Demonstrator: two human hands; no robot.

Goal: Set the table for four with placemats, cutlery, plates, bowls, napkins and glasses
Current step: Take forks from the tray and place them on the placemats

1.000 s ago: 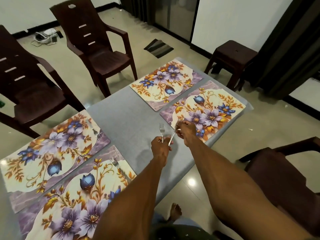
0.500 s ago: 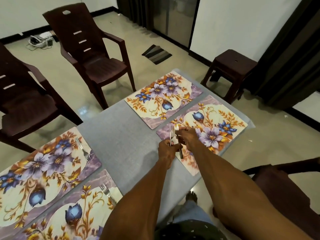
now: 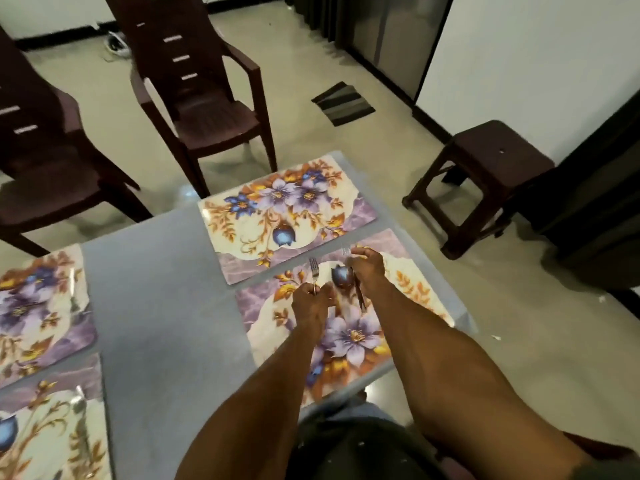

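Floral placemats lie on the grey table (image 3: 166,323). Both my hands hover over the near right placemat (image 3: 349,341). My left hand (image 3: 310,306) grips a silver fork (image 3: 314,270) by its handle, tines pointing away from me. My right hand (image 3: 367,268) holds a second fork (image 3: 346,251), its tines showing past my fingers and its dark handle trailing back under my wrist. The far right placemat (image 3: 287,216) is bare. Two more placemats lie at the left: a far one (image 3: 38,306) and a near one (image 3: 52,441), with a fork blurred at its edge.
Two dark brown plastic chairs (image 3: 204,98) (image 3: 45,161) stand beyond the table's far side. A brown stool (image 3: 481,178) stands off the table's right end, with a striped mat (image 3: 343,103) on the floor behind. The arm of another chair shows at bottom right.
Both hands have carried the forks from the bare grey table onto the near right placemat. The view has swung right, so the left placemats slid toward the frame's edge.
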